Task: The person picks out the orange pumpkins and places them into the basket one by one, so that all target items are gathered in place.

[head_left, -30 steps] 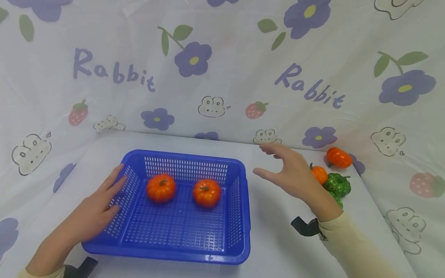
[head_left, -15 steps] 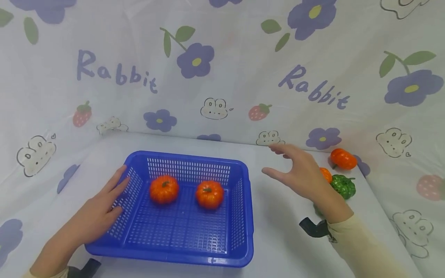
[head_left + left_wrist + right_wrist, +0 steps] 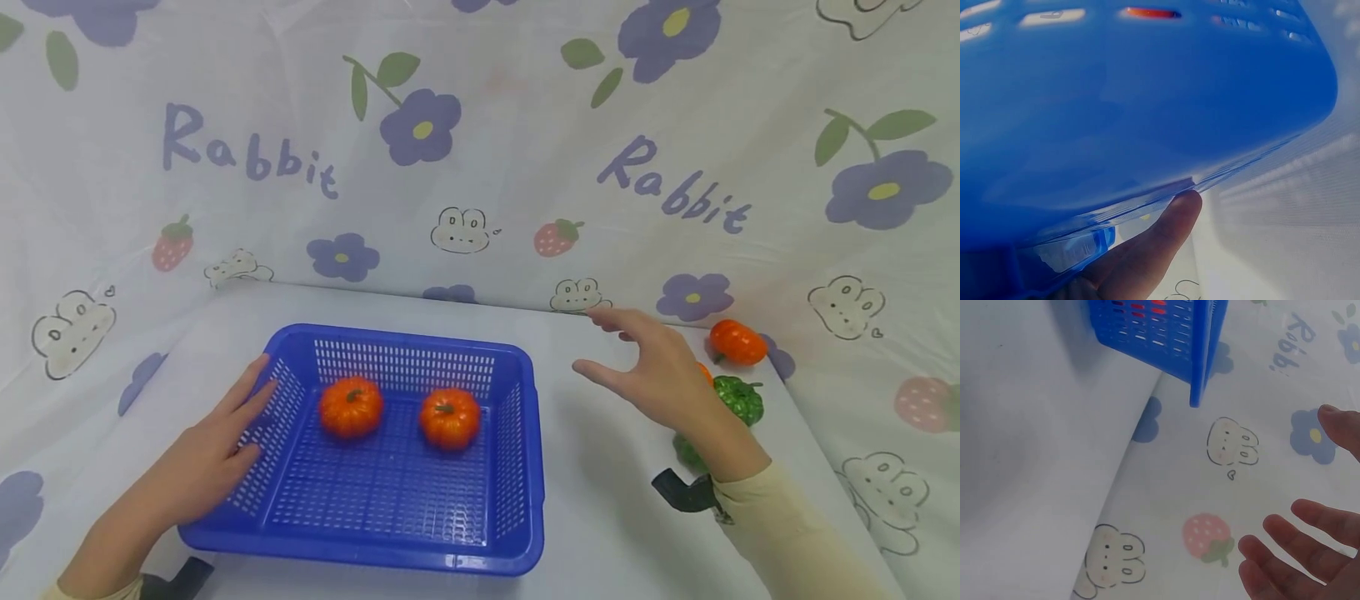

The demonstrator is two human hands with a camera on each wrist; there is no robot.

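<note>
A blue plastic basket (image 3: 405,560) with slotted walls holds two small orange pumpkins, the left pumpkin (image 3: 351,407) and the right pumpkin (image 3: 450,419). My left hand (image 3: 191,462) rests along the basket's left rim with fingers stretched out. In the left wrist view a fingertip (image 3: 1186,203) touches the rim's edge, and the wall hides most of that hand. My right hand (image 3: 663,375) hovers right of the basket, its fingers spread and thumb apart, holding nothing. The right wrist view shows its fingers (image 3: 1316,550) well away from the basket wall (image 3: 1147,331).
At the white table's right side lie an orange pumpkin (image 3: 737,342) and a green pumpkin (image 3: 738,400). Another orange one (image 3: 705,375) and a green one (image 3: 688,452) are partly hidden behind my right hand and wrist. A patterned cloth (image 3: 495,150) hangs behind the table.
My right hand has drifted a little to the right, covering more of the pumpkins behind it. The left hand, basket and pumpkins stay put; the head view shifts slightly.
</note>
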